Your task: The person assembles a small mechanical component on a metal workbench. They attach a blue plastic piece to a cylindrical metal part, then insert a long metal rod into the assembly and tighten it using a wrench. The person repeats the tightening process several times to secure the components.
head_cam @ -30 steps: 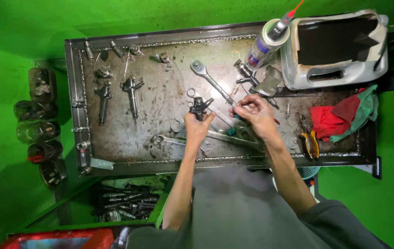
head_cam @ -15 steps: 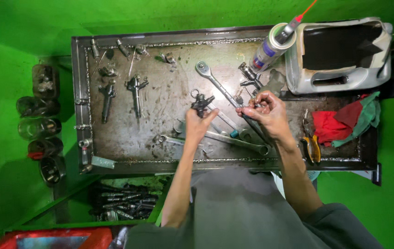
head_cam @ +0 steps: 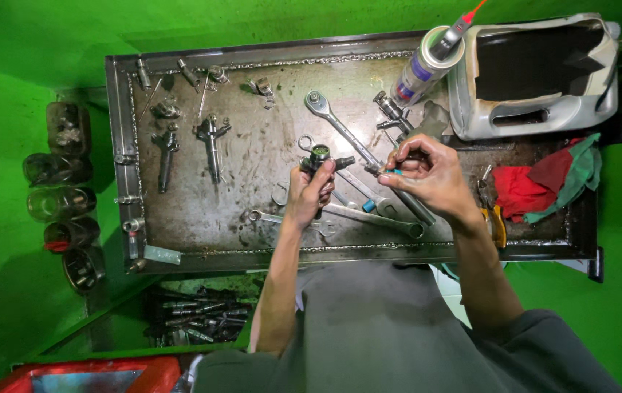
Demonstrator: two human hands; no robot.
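The left hand (head_cam: 309, 195) is closed around a dark metal injector (head_cam: 320, 161), holding it upright just above the metal tray (head_cam: 253, 240), near the tray's middle. The right hand (head_cam: 427, 175) is just to the right of the injector, its fingers pinched on a small thin tool (head_cam: 378, 171) with a bit of blue at the fingertips; what kind of tool it is cannot be told. The tool's tip points toward the injector, with a short gap between them.

Under both hands, on the tray, lie a long ratchet wrench (head_cam: 340, 131) and several spanners (head_cam: 369, 218), crossing each other. At the tray's left part lie two more injectors (head_cam: 210, 142) and some small fittings. At the tray's far right edge stand a spray can (head_cam: 424, 69) and a grey plastic jug (head_cam: 537, 76) with its side cut open. Red and green rags (head_cam: 544, 182) are bunched at the tray's right end, with orange-handled pliers (head_cam: 494, 218) just beside them. Jars (head_cam: 60, 196) sit in a row left of the tray.
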